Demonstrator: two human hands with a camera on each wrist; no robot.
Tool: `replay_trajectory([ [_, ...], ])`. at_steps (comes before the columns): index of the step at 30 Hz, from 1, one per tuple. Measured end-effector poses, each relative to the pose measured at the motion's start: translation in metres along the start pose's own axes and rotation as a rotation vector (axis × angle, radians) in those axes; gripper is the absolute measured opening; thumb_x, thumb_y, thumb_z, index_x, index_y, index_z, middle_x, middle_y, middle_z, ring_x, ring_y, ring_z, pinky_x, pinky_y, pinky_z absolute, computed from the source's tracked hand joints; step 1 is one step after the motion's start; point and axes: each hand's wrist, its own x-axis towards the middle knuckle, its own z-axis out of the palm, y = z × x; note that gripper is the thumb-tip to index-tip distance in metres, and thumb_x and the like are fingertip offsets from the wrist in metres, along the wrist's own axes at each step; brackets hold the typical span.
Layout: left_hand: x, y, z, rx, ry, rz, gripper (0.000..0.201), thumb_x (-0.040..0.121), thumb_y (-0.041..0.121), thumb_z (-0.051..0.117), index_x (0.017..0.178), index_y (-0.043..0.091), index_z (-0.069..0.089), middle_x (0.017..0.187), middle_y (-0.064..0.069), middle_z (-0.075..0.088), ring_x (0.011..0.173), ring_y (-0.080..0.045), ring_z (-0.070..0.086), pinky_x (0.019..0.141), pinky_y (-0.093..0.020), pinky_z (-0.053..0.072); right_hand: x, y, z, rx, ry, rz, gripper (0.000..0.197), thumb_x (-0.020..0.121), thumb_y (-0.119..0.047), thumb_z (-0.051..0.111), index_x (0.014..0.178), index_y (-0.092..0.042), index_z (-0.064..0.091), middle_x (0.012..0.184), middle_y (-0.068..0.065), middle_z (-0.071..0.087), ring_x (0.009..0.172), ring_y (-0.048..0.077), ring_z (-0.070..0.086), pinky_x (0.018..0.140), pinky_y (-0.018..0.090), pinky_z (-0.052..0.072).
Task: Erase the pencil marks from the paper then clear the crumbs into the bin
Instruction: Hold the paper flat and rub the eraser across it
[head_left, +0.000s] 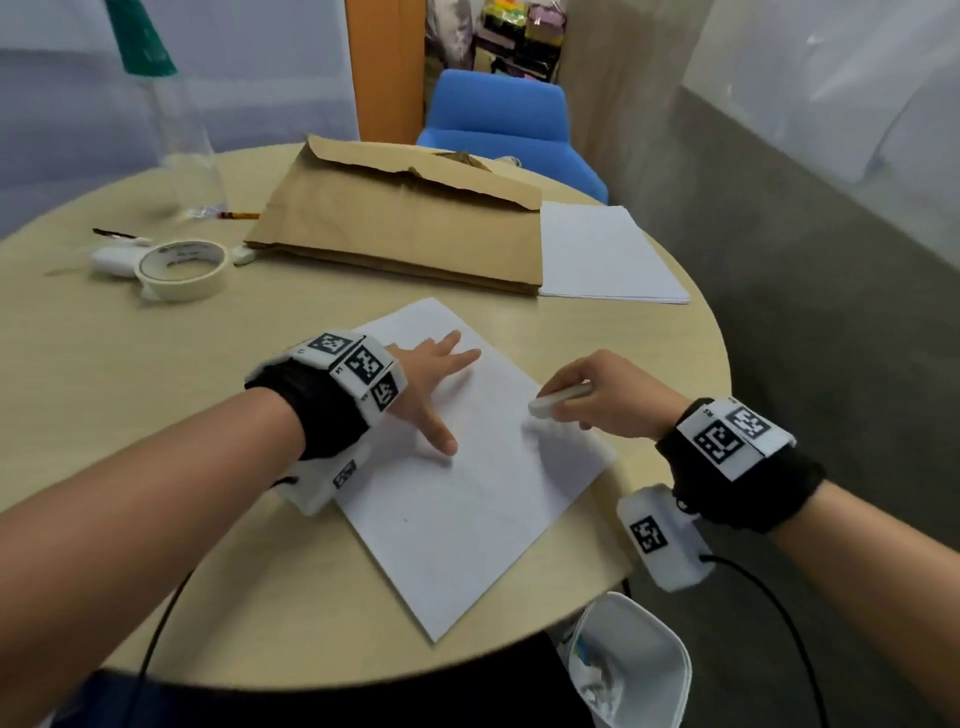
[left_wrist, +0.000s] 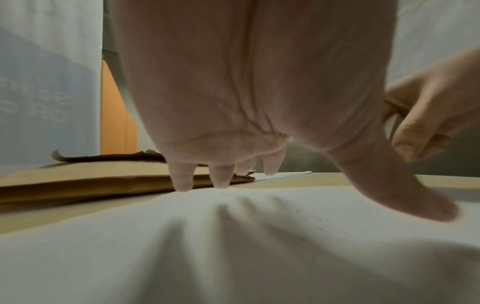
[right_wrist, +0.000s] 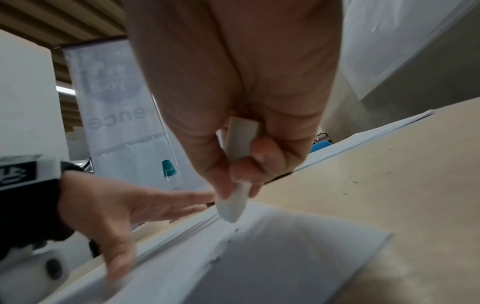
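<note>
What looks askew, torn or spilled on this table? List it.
The brown envelope has a ragged, torn flap along its far edge. The paper lies at an angle under the left hand, its near-right corner overhanging the table edge above the bin. Small dark crumbs dot the sheet.

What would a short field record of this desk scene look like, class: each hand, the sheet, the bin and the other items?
left hand: fingers spread flat, pressing the sheet
right hand: pinches a white eraser, tip at the sheet
sheet of paper: lies flat on the round table, a few dark specks on it
white bin: below the table's near edge
other items: brown paper envelope, masking tape roll, paper stack
</note>
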Motion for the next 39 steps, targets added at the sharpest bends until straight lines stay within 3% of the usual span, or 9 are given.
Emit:
replay_trajectory([
  [4,-0.01,-0.005,0.012,0.139,-0.135,-0.057,0.131,0.063,0.053,0.078,0.146,0.029,-0.022,0.156,0.001,-0.025,0.146,-0.023,-0.015,0.118,-0.053,0.002,0.002,-0.015,0.011,-0.15,-0.034,-0.211,0.032,0.081,-0.001,0.06,0.108,-0.013,0.07,0.106,0.004,0.06,0.087,0.014,0.053,0.074,0.015,0.037],
  [8,-0.006,-0.005,0.017,0.131,-0.144,-0.056,0.138,0.059,0.047,0.082,0.145,0.028,-0.024,0.154,-0.003,-0.029,0.145,-0.029,-0.017,0.115,-0.055,0.005,0.006,-0.038,0.032,-0.291,-0.135,-0.442,0.033,0.084,0.0,0.059,0.115,-0.011,0.067,0.116,0.009,0.064,0.104,0.022,0.057,0.075,0.008,0.026],
  [13,-0.005,-0.004,0.019,0.149,-0.143,-0.079,0.139,0.059,0.046,0.083,0.145,0.028,-0.025,0.154,-0.003,-0.03,0.145,-0.03,-0.017,0.114,-0.055,0.005,0.011,-0.033,0.031,-0.358,-0.244,-0.587,0.029,0.084,0.003,0.06,0.109,-0.009,0.071,0.099,0.015,0.064,0.091,0.029,0.059,0.077,0.019,0.036],
  [18,-0.005,-0.005,0.02,0.125,-0.144,-0.081,0.139,0.059,0.046,0.083,0.145,0.029,-0.025,0.154,-0.003,-0.029,0.145,-0.03,-0.017,0.114,-0.057,0.004,0.004,-0.015,0.001,-0.511,-0.342,-0.487,0.03,0.087,-0.001,0.057,0.11,-0.016,0.07,0.093,0.001,0.058,0.08,0.019,0.051,0.073,0.017,0.035],
  [25,-0.006,-0.004,0.019,0.129,-0.147,-0.094,0.139,0.058,0.047,0.082,0.145,0.03,-0.025,0.154,-0.001,-0.029,0.145,-0.028,-0.018,0.114,-0.056,0.006,0.017,-0.031,0.023,-0.474,-0.247,-0.631,0.032,0.088,0.002,0.053,0.112,-0.014,0.069,0.106,0.008,0.062,0.093,0.025,0.059,0.076,0.019,0.036],
  [29,-0.006,-0.005,0.018,0.127,-0.155,-0.082,0.139,0.058,0.048,0.082,0.144,0.029,-0.026,0.154,-0.001,-0.03,0.145,-0.029,-0.018,0.114,-0.055,0.005,0.005,-0.006,0.0,-0.655,-0.331,-0.545,0.034,0.092,-0.001,0.048,0.115,-0.019,0.066,0.111,0.0,0.058,0.089,0.02,0.058,0.066,0.011,0.026],
  [32,-0.006,-0.005,0.018,0.119,-0.158,-0.08,0.139,0.058,0.048,0.082,0.144,0.029,-0.026,0.154,-0.001,-0.03,0.145,-0.029,-0.018,0.114,-0.055,0.005,0.003,-0.005,-0.012,-0.733,-0.375,-0.476,0.038,0.091,0.001,0.046,0.114,-0.022,0.065,0.112,-0.004,0.055,0.09,0.015,0.059,0.069,0.012,0.036],
  [34,-0.006,-0.005,0.018,0.125,-0.156,-0.084,0.14,0.058,0.048,0.082,0.144,0.029,-0.026,0.154,-0.001,-0.03,0.145,-0.029,-0.018,0.114,-0.054,0.005,0.007,-0.018,-0.004,-0.725,-0.334,-0.51,0.038,0.092,0.0,0.045,0.116,-0.022,0.064,0.115,-0.003,0.055,0.096,0.02,0.06,0.077,0.023,0.042],
  [39,-0.007,-0.004,0.019,0.134,-0.152,-0.093,0.139,0.059,0.048,0.082,0.144,0.029,-0.026,0.154,-0.001,-0.03,0.145,-0.029,-0.018,0.115,-0.054,0.005,0.01,-0.029,0.022,-0.626,-0.273,-0.651,0.037,0.091,0.003,0.047,0.117,-0.016,0.065,0.115,0.004,0.057,0.093,0.023,0.06,0.071,0.018,0.032],
])
